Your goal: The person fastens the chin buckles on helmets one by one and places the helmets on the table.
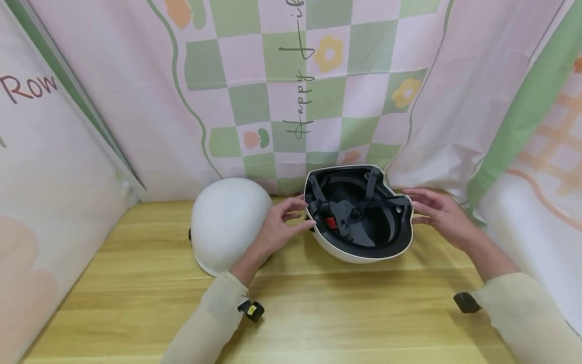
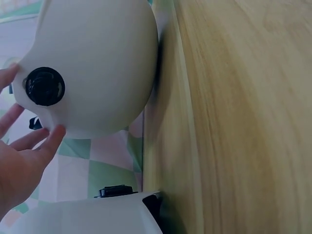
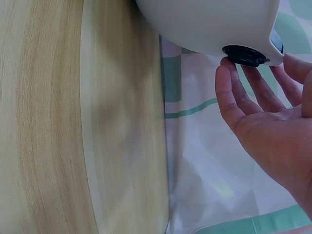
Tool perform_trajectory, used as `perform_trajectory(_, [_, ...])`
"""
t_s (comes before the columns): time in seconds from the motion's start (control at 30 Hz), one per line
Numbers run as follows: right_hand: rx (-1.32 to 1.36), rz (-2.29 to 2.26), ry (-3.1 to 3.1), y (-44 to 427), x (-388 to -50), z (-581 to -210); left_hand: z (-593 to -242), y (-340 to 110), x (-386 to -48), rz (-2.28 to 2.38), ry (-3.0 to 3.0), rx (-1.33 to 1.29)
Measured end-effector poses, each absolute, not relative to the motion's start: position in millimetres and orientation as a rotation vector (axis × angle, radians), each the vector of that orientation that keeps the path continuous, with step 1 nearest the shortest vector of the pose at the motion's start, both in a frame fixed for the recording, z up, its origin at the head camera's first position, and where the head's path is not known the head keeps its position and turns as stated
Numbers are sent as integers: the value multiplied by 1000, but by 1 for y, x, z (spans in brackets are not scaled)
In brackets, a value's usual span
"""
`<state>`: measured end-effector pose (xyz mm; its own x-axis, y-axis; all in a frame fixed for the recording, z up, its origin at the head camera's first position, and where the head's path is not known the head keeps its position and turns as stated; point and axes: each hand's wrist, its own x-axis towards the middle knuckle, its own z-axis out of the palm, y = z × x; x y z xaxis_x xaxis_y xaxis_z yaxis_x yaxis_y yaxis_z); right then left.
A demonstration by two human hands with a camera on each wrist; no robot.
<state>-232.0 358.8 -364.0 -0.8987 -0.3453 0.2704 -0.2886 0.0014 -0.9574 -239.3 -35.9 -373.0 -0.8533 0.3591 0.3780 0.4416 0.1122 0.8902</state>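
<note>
An off-white helmet (image 1: 353, 257) lies upside down, its black lining, grey straps and a red buckle part (image 1: 331, 223) facing up. At its left side, my left hand (image 1: 283, 222) touches the rim with spread fingertips, around a round black knob (image 2: 45, 86). On the opposite side my right hand (image 1: 440, 215) has its fingertips at the rim, close to another black knob (image 3: 244, 55). Both palms stay apart from the shell. A second off-white helmet (image 1: 229, 225) sits dome up to the left, beside my left hand.
Both helmets are on a wooden table (image 1: 318, 313), near its back edge. A checkered fabric curtain (image 1: 286, 101) hangs right behind them. Printed fabric walls stand at the left (image 1: 54, 167) and right (image 1: 536, 222).
</note>
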Motion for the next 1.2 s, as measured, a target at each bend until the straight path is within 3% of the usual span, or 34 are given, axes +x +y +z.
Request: perform_trajectory(1.2, [-641, -2122, 2050, 359, -230, -386, -382, -38, -249, -2019, -2433, -793])
